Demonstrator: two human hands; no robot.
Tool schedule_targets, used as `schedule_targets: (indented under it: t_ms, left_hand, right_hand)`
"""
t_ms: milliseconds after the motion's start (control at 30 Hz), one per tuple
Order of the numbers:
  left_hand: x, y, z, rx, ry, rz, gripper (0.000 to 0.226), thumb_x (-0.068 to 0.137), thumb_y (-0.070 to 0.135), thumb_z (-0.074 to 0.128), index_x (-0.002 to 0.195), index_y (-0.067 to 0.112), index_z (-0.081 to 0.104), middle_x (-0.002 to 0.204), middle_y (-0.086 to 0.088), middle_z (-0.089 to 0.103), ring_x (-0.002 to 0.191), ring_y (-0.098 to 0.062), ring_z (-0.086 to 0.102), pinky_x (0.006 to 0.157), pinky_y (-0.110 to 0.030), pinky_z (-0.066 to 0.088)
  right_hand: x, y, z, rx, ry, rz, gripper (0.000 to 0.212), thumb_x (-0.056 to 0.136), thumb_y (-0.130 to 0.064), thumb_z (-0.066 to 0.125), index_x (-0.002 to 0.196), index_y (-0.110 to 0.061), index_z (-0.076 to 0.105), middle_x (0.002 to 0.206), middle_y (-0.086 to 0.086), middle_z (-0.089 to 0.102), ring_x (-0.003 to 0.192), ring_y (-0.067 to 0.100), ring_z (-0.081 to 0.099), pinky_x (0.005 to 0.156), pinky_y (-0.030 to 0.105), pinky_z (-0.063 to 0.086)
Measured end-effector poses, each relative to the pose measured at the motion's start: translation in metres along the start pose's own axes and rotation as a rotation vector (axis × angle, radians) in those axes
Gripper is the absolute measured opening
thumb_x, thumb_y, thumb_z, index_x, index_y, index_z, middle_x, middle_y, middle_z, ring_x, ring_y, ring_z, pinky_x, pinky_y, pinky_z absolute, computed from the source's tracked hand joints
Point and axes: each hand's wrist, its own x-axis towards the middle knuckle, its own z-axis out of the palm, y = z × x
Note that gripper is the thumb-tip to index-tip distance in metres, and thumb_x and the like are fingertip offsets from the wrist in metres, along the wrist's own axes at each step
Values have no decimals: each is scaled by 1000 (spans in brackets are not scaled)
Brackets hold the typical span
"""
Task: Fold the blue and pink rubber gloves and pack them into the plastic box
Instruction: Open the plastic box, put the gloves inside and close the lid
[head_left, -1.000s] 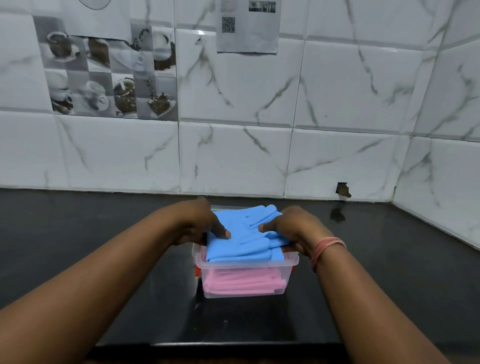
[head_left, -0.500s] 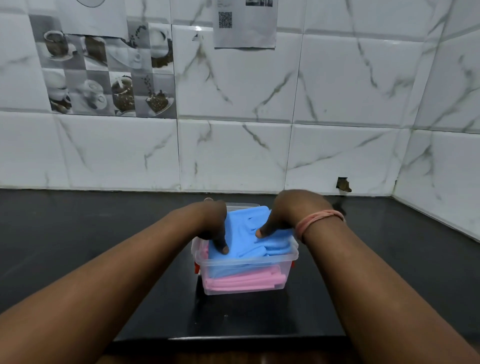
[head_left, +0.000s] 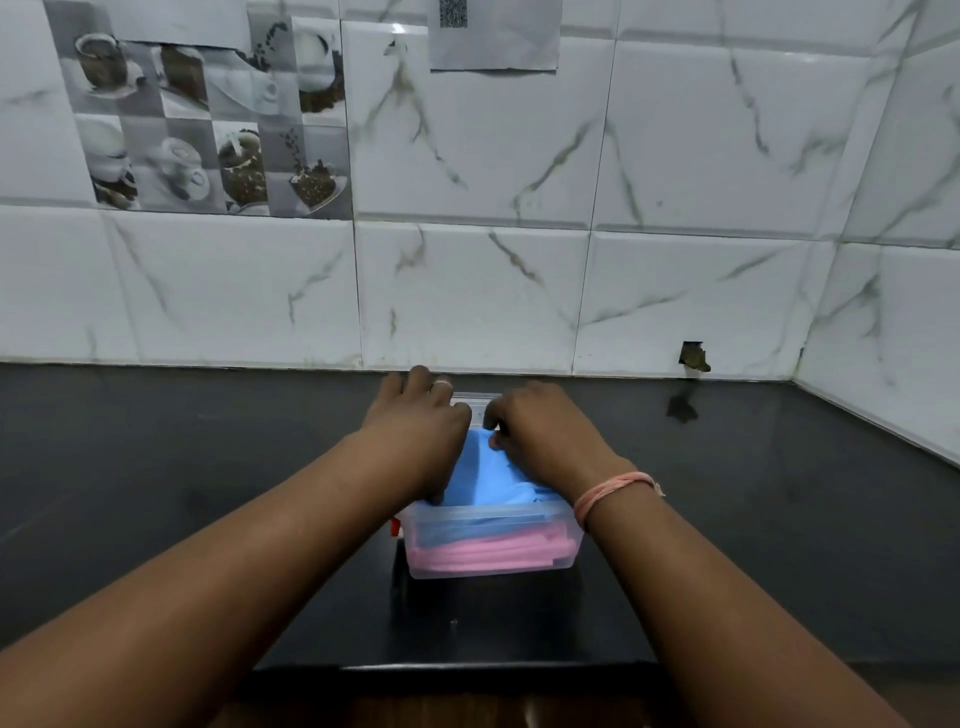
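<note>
Both hands are down on the blue gloves (head_left: 493, 478), which sit on top of the pink gloves (head_left: 493, 552) inside the plastic box (head_left: 488, 569). My left hand (head_left: 415, 426) lies flat with its grip spread over the left side of the stack, fingertips reaching past the far rim. My right hand (head_left: 545, 431) has its grip curled, fingertips pressing into the blue rubber near the middle; I can't tell whether it's pinching a fold or just pushing.

Blue still humps above the rim, so I'd judge this as the tucking-down step. Best done with even, flat pressure, working loose edges inward so nothing springs over the wall, and keeping a palm on it so the light box doesn't skid.

Room is good: the dark counter (head_left: 208, 467) lies open on both sides. The tiled wall (head_left: 519, 286) stands close behind the box, and the counter's front edge is near, just below my forearms.
</note>
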Motion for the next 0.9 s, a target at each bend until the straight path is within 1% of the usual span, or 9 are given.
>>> schedule_targets:
  t_ms: [33,100,200,333,500,567,667,767,900]
  left_hand:
    - [0,2,0,-9,29,25,75,74,44,84,137,21,51,140,-6,50,131,-31,42,103,-41,37]
    - [1,4,-1,-141,-22,78,69,78,37,83,139,21,54,137,-6,53,125,-30,53,97,-38,45]
    - [4,3,2,-249,-94,126,55,83,27,77,135,19,60,131,-7,56,115,-30,62,89,-37,53]
    - [8,0,7,-238,-156,151,56,86,32,70,138,20,56,134,-9,54,115,-31,63,95,-40,53]
    - [17,4,4,-191,-307,198,55,90,21,70,143,22,55,137,-8,56,118,-29,61,98,-37,52]
    - [20,5,5,-185,-334,202,53,91,18,68,142,22,56,138,-9,57,118,-29,62,99,-39,53]
    - [18,5,5,-195,-356,202,55,93,16,65,147,22,52,141,-10,53,120,-30,60,93,-37,51]
    - [17,3,2,-236,-372,209,57,95,22,67,149,23,50,144,-8,54,126,-29,57,101,-37,47]
    - [12,-11,-9,-358,-253,176,50,95,30,71,143,24,59,141,-1,63,126,-24,59,104,-33,45]
  right_hand:
    - [-1,0,2,-5,35,-16,5,82,-18,71,86,-21,70,86,3,74,87,30,64,75,38,49]
    - [-3,0,7,5,46,-24,13,82,-16,70,74,-20,60,81,5,68,81,30,62,67,37,46]
    - [-5,-2,5,-13,-39,-12,5,85,-22,71,85,-17,70,91,7,69,88,30,63,67,33,43]
    - [-5,-3,0,-4,-98,-6,12,82,-30,75,86,-21,68,88,4,71,87,27,62,65,30,34]
    - [0,-3,4,112,-288,53,15,82,-28,77,84,-17,66,86,3,70,79,23,56,66,28,39]
    - [0,-1,8,135,-299,58,16,84,-29,74,80,-17,64,79,1,66,76,23,57,64,28,40]
    - [-5,2,12,150,-309,48,16,88,-32,69,82,-18,65,81,2,67,75,23,56,63,29,38]
    - [-7,3,2,174,-329,56,17,91,-34,67,90,-17,70,91,3,71,81,23,60,66,29,41]
    - [-5,-2,-41,214,-287,63,19,85,-40,75,93,-23,77,95,-6,74,88,15,65,72,29,48]
